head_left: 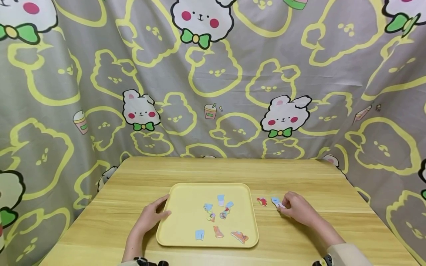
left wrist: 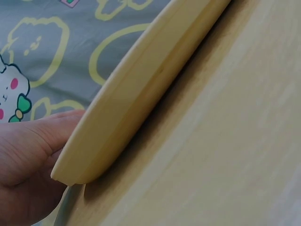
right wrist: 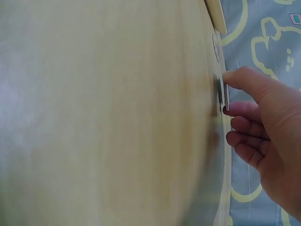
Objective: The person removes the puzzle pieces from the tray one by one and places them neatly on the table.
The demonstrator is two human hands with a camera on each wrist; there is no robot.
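While the left hand (head_left: 149,216) rests spread against the left rim of the tray (head_left: 183,218), the right hand (head_left: 297,208) pinches a blue-and-white puzzle piece (head_left: 275,200) to the right of the tray, with a red piece (head_left: 262,201) on the counter (head_left: 100,229) between it and the tray.

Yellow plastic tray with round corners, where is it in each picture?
Head: the yellow plastic round-cornered tray is low, near the middle.
Left wrist: the tray slants from lower left to the top.
Right wrist: only a sliver of tray shows, top right.
Shared landmark: grey fabric curtain with yellow outlines.
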